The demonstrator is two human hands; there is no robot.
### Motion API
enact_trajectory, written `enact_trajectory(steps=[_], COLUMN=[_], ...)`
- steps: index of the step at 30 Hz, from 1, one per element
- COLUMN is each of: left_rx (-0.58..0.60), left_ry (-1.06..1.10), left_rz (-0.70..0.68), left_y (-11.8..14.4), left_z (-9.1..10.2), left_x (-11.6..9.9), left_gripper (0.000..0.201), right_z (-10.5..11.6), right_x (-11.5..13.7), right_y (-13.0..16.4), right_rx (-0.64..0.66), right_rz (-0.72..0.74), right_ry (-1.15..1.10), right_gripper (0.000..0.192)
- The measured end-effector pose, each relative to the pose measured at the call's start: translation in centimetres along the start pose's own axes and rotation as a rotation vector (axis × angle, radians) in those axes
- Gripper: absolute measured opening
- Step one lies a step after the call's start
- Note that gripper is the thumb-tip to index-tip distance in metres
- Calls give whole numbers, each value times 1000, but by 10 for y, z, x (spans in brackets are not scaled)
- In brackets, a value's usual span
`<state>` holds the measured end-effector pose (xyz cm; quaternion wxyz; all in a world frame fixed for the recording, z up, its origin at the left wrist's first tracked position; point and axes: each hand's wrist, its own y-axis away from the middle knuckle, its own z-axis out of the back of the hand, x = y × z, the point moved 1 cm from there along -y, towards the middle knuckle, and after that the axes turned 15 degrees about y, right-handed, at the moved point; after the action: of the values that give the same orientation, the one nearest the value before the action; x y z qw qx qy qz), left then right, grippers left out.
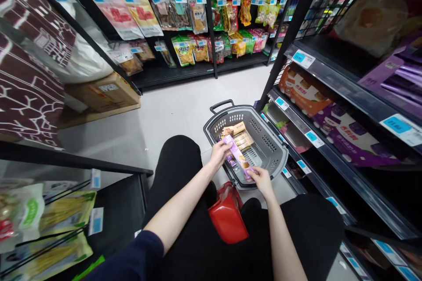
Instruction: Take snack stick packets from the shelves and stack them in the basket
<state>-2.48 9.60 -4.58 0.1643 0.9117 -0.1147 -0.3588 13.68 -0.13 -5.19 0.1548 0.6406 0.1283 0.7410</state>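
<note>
A long purple snack box (238, 156) is held over a grey shopping basket (275, 158) on the floor. My left hand (220, 153) grips the box's far end and my right hand (261, 178) grips its near end. Inside the basket lie tan snack boxes (239, 135). A red object (227, 215) sits between my knees, just below the basket.
Dark shelves (346, 92) on the right carry orange and purple boxed snacks with blue price tags. Hanging snack bags (198, 22) fill racks across the aisle. A cardboard box (105, 94) sits on the floor at left. Packets (49, 224) hang at lower left.
</note>
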Motion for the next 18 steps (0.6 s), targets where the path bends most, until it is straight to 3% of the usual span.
enact_trajectory(steps=[5,9,14,18], left_rx=[-22,-21,23,120], left_ry=[122,194,137,173], left_rz=[43,84,79,202], left_y=[-2,-2,-2,0], left_z=[1,0,0,-4], left_x=[-2,-3,-5,-8], left_gripper=[20,12,17,26], right_z=[5,9,14,19], right_x=[-1,0,-3,-7], right_y=[0,1,2,1], right_rx=[-123,-149,-270,-351], right_rz=[57,74,29,93], right_ry=[83,107,88,15], right_gripper=[36,35,43,41])
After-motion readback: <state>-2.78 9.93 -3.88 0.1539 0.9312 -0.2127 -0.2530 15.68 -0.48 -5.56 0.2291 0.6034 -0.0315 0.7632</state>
